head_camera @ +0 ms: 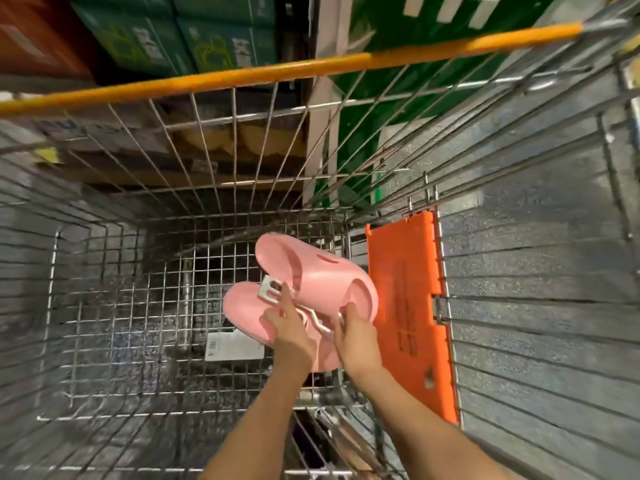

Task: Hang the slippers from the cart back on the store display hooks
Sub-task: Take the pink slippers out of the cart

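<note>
A pair of pink slippers [311, 282] joined by a white plastic hanger [272, 289] is held above the floor of the wire shopping cart [104, 306]. My left hand [289, 327] holds the lower slipper, its index finger stretched along the white hanger. My right hand [355, 336] grips the edge of the upper slipper, with the thumb pressed on its rim. A white barcode tag [232, 346] hangs below the slippers. No display hooks are in view.
The cart has an orange rim bar [277, 72] across the far end and an orange plastic flap [408, 306] on its right wall. Green boxes [180, 32] and a green sign [433, 26] stand beyond the cart.
</note>
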Available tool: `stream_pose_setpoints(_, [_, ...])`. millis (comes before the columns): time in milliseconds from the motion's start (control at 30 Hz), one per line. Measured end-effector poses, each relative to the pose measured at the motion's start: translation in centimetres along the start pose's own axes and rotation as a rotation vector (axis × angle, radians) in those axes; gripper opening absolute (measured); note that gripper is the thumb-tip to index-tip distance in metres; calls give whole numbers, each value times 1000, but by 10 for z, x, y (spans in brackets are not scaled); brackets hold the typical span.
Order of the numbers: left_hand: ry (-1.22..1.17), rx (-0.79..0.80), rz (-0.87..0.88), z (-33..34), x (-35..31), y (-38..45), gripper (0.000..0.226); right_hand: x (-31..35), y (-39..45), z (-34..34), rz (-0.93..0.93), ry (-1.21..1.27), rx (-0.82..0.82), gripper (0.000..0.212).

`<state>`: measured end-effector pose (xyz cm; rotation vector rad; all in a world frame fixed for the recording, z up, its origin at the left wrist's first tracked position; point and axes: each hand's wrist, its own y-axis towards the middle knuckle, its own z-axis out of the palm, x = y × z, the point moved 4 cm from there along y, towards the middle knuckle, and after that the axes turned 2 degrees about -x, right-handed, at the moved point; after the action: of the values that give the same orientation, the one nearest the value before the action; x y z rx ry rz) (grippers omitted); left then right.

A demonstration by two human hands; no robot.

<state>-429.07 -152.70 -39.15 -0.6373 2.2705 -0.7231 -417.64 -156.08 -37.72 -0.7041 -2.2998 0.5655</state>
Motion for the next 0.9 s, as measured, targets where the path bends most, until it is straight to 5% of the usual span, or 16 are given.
stream_pose_setpoints(233, [74,170,11,4,2,-16,97,2,-2,-8,-14,-66,47,17])
stream_pose_setpoints(400, [121,133,46,8,16,2,81,-7,-3,3,-14,-74,73,28])
stream_pose_setpoints(667, [319,254,286,-24,-3,-27,94,-5,-26,-21,38,18,8,30])
stream_pose_setpoints(800, [434,269,273,-58,-18,-46,89,19,-36,-53,-74,-126,-9,21])
stream_pose_setpoints(900, [308,279,260,-85,-30,-67,83,45,-53,-90,-132,-175,-38,18])
